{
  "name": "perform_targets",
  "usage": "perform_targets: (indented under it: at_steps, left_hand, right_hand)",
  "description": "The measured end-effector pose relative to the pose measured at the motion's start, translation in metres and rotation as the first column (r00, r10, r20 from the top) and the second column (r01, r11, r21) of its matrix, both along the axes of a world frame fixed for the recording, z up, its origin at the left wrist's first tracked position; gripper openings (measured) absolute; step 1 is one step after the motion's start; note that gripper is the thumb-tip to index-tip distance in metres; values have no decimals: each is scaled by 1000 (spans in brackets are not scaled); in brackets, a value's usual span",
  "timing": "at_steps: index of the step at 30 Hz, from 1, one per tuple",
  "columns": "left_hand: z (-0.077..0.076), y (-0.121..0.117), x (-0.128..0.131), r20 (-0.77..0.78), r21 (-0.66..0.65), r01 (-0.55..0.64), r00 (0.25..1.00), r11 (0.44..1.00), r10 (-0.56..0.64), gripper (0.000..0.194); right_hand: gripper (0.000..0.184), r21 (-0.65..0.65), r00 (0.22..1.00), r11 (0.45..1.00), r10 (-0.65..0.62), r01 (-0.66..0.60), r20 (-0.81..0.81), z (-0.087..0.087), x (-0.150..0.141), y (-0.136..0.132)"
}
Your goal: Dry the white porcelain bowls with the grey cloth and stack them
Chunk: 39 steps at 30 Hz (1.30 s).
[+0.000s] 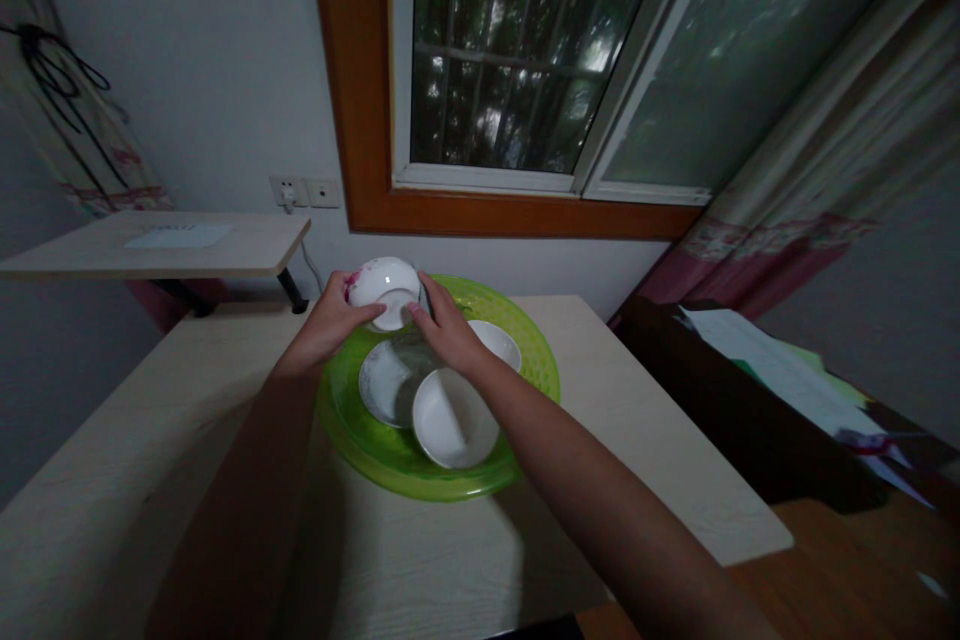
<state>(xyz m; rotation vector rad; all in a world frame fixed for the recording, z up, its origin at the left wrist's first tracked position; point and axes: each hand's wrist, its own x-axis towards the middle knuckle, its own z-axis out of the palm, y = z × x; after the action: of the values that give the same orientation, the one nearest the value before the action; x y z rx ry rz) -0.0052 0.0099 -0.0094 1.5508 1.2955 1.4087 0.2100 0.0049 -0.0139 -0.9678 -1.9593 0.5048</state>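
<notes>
The bench [420, 565] fills the lower part of the frame, pale and wood-grained. On it, at the centre, lies a round green tray [442, 492]. A white bowl [454, 420] sits toward the tray's near side; just left of it is a dish [384, 382], partly shaded. A smaller bowl [500, 344] shows at the right, partly hidden by the right forearm.

Over the tray's far left part, just above the frame's centre, the flowered bowl [384, 277] is held up, tipped so its foot faces the viewer. The left hand [328, 322] is clamped on its left side, the right hand [448, 328] on its right, both thumbs at the foot.

At the left, a raised shelf [262, 255] bears a paper [180, 236]. Papers [780, 370] lie at the right. Beyond, sockets [304, 192] and a window [517, 50] occupy the wall.
</notes>
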Motion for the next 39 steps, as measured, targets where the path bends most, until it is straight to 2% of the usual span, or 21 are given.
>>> perform_targets:
  at_steps: [4,9,13,18,25,33,35,39]
  left_hand:
    - [1,-1,3,115,-15,27,993,1000,-25,66]
    - [8,-9,7,206,-31,127,971,991,-118,65]
    - [6,-11,7,254,-1,176,952,984,-170,68]
    - [3,-12,5,101,9,219,970,976,-219,74]
    - [10,-13,4,-256,-49,154,953,987,-162,64]
    - [7,-8,6,-326,-9,36,945,999,-37,64]
    - [6,-6,7,-331,-4,18,944,1000,-18,65]
    - [2,-3,7,-295,1,11,956,1000,-10,63]
  right_hand:
    - [73,-95,997,995,-9,2,-70,-7,-2,6]
    - [77,-112,983,994,-31,11,-179,-8,-5,6]
    - [79,-118,972,993,-43,15,-233,-5,-3,5]
    - [75,-43,981,999,-40,32,-191,-1,2,4]
    - [67,109,999,993,37,-37,6,3,10,7]
    - [60,238,992,971,-14,-17,125,9,6,-4]
    - [60,287,982,956,10,-66,190,12,4,-9]
    - [70,331,952,925,88,-188,294,16,-3,-17]
